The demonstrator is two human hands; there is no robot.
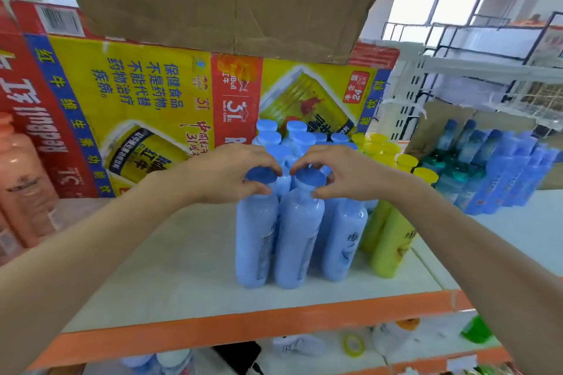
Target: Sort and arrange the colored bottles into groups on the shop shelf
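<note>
1. Blue and upright, the left bottle and the right bottle stand touching at the front of the shelf. Their long axes are vertical, straight below my grips.
2. My left hand curls round the left bottle's cap; my right hand pinches the right bottle's cap, thumb under the rim.
3. Behind them stands the blue group, with the yellow bottles just beside on the right. I judge the next push goes straight back.
4. Both forearms reach in low, knuckles nearly meeting.

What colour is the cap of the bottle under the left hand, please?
Blue; the cap shows best in the head view.
</note>
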